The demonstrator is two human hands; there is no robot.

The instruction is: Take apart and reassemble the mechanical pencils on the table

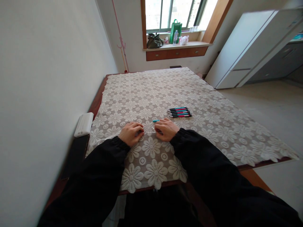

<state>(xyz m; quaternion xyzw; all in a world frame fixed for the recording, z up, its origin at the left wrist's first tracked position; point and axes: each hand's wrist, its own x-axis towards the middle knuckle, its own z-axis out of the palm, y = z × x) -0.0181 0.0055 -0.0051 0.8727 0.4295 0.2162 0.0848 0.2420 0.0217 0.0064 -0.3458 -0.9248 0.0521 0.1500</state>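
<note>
A thin white rod, perhaps a pen refill, runs level between my two hands just over the tablecloth. Pinched fingers of my left hand close on its left end. The other end goes into the curled fingers of my right hand, which hide it. A short teal tube, like part of a pen barrel, shows just beyond my right fingers; its right end is hidden behind them. Farther off to the right, several pens in black, teal and red lie side by side in a neat row.
A white floral lace tablecloth covers the table. At its left edge by the wall are a white box-like device and a dark flat object. Beyond stand a windowsill with bags and a white refrigerator.
</note>
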